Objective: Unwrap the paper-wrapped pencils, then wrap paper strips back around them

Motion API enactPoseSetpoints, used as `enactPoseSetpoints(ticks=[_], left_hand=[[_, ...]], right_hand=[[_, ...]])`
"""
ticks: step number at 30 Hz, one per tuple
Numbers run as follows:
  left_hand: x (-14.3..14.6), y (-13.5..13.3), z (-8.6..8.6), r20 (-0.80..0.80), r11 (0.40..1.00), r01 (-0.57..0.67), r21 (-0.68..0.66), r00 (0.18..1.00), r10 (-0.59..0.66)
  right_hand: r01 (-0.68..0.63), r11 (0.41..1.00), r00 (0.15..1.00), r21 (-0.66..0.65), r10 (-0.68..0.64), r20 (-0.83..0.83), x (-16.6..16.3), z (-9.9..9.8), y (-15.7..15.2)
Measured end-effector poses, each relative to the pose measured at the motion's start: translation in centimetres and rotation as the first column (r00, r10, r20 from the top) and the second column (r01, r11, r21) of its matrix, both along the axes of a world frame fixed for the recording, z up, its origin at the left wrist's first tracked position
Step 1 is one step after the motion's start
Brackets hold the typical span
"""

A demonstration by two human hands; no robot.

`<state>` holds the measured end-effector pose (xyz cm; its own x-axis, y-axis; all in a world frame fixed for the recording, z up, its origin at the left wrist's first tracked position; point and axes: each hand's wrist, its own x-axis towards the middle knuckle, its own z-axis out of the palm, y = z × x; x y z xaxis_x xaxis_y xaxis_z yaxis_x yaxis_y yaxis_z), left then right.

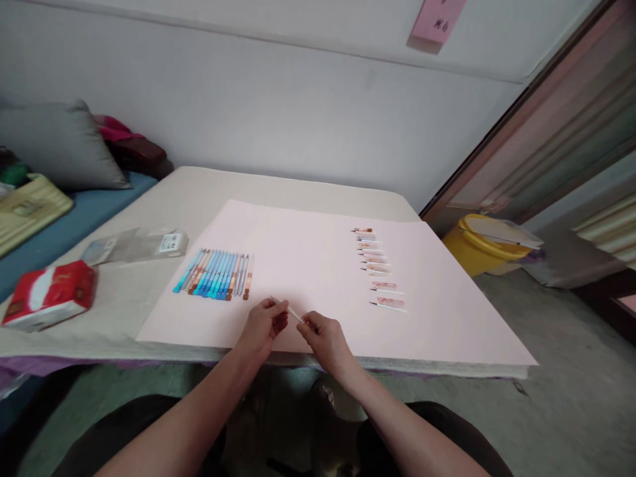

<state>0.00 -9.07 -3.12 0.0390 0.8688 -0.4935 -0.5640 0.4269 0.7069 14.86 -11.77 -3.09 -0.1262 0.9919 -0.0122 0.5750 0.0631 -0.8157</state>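
Observation:
Between my two hands is a slim white pen refill [295, 314], slanting down to the right just above the pink sheet. The fingers of my left hand [264, 322] are closed around its upper left end. My right hand [324, 334] pinches the lower right end between thumb and fingers. Left of my hands lies a row of pens [216, 273] in blue, brown and clear, side by side. To the right, a column of pink patterned pen parts [390, 301] lies with several white refills with dark tips [375, 269] among them.
A pale pink sheet [308, 245] covers much of the beige-clothed table [209, 182]. At left are clear plastic bags [132, 245] and a red tissue pack [52, 295]. A yellow bucket [472, 245] stands on the floor at right. The wall [278, 112] borders the table's far side.

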Motion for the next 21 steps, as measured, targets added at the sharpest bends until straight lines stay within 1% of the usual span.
enactPoseSetpoints(ticks=[3, 6, 8, 13, 17, 21], left_hand=[[-0.1, 0.1, 0.0, 0.009, 0.999, -0.033, -0.002, 0.999, 0.033], [-0.3, 0.3, 0.1, -0.002, 0.998, -0.065, 0.016, 0.998, 0.065], [-0.4, 0.4, 0.2, 0.011, 0.998, -0.058, 0.028, 0.998, 0.058], [-0.4, 0.5, 0.4, 0.042, 0.999, -0.033, 0.004, 0.999, 0.033], [-0.7, 0.7, 0.3, 0.053, 0.997, -0.081, 0.017, 0.995, 0.080], [-1.0, 1.0, 0.0, 0.061, 0.994, -0.106, 0.031, 0.993, 0.104]], right_hand=[[0.002, 1.000, 1.000, -0.013, -0.002, -0.014, 0.1, 0.2, 0.1], [-0.032, 0.999, 0.999, -0.028, 0.031, -0.039, 0.4, 0.4, 0.1], [-0.060, 0.998, 0.998, -0.032, 0.059, -0.035, 0.6, 0.6, 0.2], [-0.077, 0.997, 0.997, -0.006, 0.077, 0.019, 1.2, 1.3, 0.4], [-0.069, 0.997, 0.995, 0.015, 0.068, 0.076, 1.6, 1.7, 0.4], [-0.068, 0.998, 0.993, 0.015, 0.066, 0.093, 1.8, 1.8, 0.3]])
